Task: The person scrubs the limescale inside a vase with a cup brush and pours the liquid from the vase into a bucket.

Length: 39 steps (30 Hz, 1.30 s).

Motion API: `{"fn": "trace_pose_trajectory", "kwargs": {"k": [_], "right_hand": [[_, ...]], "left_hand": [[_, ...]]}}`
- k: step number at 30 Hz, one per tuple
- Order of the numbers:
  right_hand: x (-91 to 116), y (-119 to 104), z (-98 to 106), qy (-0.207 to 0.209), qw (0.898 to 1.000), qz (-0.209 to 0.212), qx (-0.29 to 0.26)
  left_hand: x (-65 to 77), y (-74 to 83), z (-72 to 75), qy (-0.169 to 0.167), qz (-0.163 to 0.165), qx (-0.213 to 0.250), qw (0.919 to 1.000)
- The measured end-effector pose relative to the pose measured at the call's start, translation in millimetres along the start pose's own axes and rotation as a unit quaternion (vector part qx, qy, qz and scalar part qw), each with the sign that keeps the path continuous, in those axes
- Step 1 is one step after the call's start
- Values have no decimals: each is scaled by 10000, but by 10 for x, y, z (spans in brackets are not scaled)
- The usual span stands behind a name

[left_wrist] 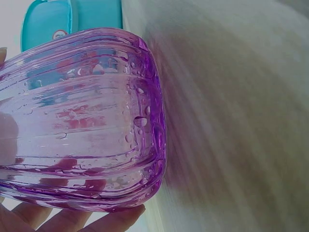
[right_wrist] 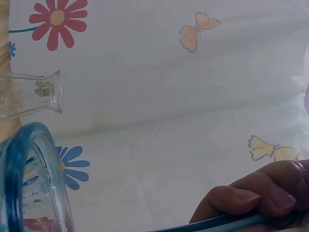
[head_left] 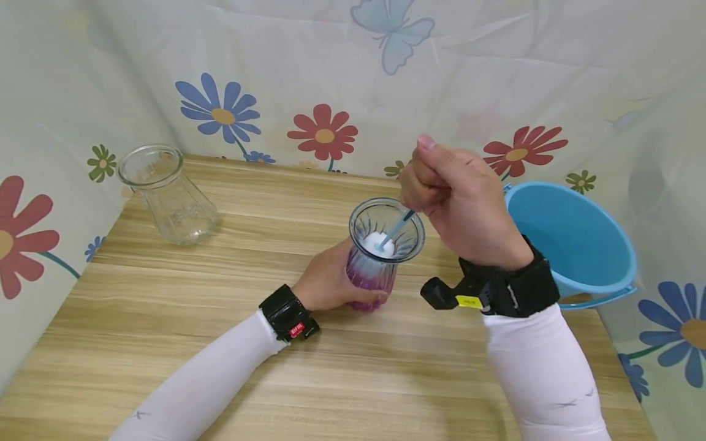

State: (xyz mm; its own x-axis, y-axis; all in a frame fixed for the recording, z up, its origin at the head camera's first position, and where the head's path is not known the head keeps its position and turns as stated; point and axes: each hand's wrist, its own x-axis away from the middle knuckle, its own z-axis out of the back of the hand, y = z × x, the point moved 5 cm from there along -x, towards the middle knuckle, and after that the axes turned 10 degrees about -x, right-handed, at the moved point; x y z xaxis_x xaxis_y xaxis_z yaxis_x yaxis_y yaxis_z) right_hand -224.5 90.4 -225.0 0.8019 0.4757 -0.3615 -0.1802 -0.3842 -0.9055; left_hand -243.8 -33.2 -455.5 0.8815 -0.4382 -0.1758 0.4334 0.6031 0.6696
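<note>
In the head view a glass vase, bluish at the rim and purple below, stands near the table's middle. My left hand grips its lower body from the left, thumb across the front. Above the rim, my right hand has its fingers curled round the blue handle of a bottle brush. The brush's white head is down inside the vase. Water drops cling to the purple glass in the left wrist view. Fingers hold the blue handle in the right wrist view.
A clear glass vase stands at the back left of the wooden table. On the right, beside my right wrist, is a blue bucket with its handle lowered. Flower-printed cloth hangs behind and along both sides.
</note>
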Motion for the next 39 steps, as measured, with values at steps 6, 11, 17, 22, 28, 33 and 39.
{"fn": "trace_pose_trajectory", "kwargs": {"k": [6,11,17,22,28,33,39], "right_hand": [[-22,-81,-23,-13,9999,26,108],[-57,-134,-25,-20,9998,40,188],[-135,-218,-13,-36,9999,-47,151],[-195,-318,-17,-86,9998,-76,171],[-209,-471,-70,-184,9996,85,177],[-182,-613,-88,-172,9995,268,44],[-173,-734,-87,-205,9987,417,-220]], "left_hand": [[3,7,7,-23,33,-30,10000],[3,7,4,-49,49,-23,10000],[3,6,-4,-67,35,19,10000],[0,15,-6,-48,-22,2,10000],[-3,34,15,16,-74,-35,10000],[-9,46,30,37,-105,-60,9999],[-9,33,28,46,-138,-42,9999]]}}
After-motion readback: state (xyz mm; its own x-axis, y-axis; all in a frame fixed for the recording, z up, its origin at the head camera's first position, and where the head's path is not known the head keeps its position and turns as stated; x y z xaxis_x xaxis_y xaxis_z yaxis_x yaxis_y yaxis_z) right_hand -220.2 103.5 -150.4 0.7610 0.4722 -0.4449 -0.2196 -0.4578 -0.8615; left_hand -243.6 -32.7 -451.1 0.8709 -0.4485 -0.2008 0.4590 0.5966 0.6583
